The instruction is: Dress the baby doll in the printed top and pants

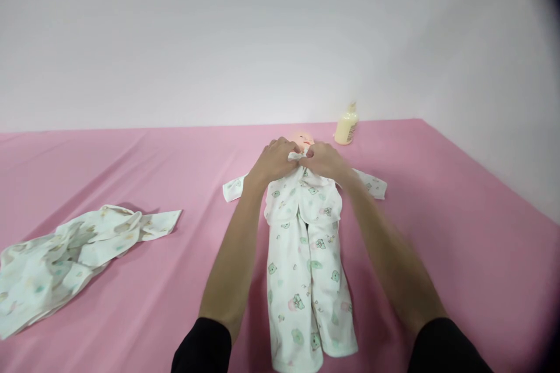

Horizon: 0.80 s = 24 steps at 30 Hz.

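Observation:
A baby doll [303,139] lies on its back, its head partly hidden behind my hands. It is dressed in a white printed baby top [321,198] with the sleeves spread out to both sides. Matching white baby pants [286,280] cover its legs, which point toward me. At the neck of the top, my left hand [276,160] pinches the collar from the left side. Opposite it, my right hand [326,158] has its fingers closed on the collar from the right. The two hands nearly meet just below the doll's head.
A crumpled white printed baby garment [83,250] lies to the left on the pink sheet [188,291]. Behind the doll, to the right, stands a pale yellow pump bottle [345,128]. A white wall [210,52] rises along the back and right edges.

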Available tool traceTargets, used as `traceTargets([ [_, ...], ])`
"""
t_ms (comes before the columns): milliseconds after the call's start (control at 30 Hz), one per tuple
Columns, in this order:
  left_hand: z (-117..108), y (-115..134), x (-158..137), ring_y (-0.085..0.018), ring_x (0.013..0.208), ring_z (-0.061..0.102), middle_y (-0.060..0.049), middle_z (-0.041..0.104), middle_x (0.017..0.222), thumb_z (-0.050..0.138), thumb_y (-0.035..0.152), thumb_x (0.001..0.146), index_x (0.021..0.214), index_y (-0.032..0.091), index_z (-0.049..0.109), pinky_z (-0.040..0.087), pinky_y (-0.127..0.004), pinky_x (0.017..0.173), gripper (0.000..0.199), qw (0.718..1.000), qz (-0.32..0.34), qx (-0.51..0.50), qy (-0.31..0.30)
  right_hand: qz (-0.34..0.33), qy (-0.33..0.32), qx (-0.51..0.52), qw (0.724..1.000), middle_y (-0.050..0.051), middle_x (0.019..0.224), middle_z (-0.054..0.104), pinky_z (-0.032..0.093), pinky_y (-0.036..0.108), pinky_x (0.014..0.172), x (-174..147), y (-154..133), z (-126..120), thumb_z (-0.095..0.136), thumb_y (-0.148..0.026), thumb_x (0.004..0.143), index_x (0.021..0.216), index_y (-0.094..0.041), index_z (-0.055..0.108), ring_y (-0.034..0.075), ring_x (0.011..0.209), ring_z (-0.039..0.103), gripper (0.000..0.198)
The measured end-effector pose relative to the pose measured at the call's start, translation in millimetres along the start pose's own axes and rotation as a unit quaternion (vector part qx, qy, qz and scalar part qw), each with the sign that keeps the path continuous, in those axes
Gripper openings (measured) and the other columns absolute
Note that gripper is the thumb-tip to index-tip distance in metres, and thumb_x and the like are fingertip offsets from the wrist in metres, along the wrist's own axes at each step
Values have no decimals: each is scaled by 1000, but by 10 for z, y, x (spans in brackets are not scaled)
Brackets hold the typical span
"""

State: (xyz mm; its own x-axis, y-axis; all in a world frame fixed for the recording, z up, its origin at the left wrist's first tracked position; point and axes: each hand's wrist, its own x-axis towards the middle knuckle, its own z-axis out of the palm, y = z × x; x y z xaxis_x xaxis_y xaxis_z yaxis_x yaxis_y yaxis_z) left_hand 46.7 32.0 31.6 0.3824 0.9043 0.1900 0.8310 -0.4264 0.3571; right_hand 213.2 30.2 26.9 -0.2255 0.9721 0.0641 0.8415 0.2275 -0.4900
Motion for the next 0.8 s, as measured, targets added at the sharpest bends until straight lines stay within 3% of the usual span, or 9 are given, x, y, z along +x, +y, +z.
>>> traceTargets([
  [133,-75,61,-44,-23,103,59,-6,63,113,47,27,85,105,24,68,46,-33,87,29,998,21,-44,-35,7,-47,250,967,2,61,59,43,23,55,43,170,-88,56,-21,78,61,-16,55,12,59,55,18],
  [267,-132,67,-85,-20,83,61,-4,65,90,48,37,88,89,23,69,44,-29,65,26,996,6,-69,-64,7,-84,338,937,5,70,65,52,22,63,76,247,-104,59,-16,76,70,-13,63,12,66,61,8],
  [400,-138,52,-76,-20,78,60,-3,63,81,50,43,87,81,22,68,41,-29,62,28,995,7,-64,-73,-2,-86,316,945,5,71,66,52,21,66,79,249,-117,59,-13,76,73,-13,66,12,69,62,8],
  [600,-69,33,-4,-20,80,60,-5,64,81,53,29,81,77,20,66,42,-28,64,17,997,33,-43,-58,-43,-95,230,967,3,69,66,47,22,63,65,225,-121,55,-9,75,69,-15,63,13,68,61,12],
  [800,-60,29,0,-20,81,62,-5,65,81,50,23,80,74,20,65,42,-29,66,16,998,46,-29,-44,-21,-55,119,991,1,71,60,35,24,54,41,134,-93,55,-11,73,71,-18,58,12,63,53,8],
])
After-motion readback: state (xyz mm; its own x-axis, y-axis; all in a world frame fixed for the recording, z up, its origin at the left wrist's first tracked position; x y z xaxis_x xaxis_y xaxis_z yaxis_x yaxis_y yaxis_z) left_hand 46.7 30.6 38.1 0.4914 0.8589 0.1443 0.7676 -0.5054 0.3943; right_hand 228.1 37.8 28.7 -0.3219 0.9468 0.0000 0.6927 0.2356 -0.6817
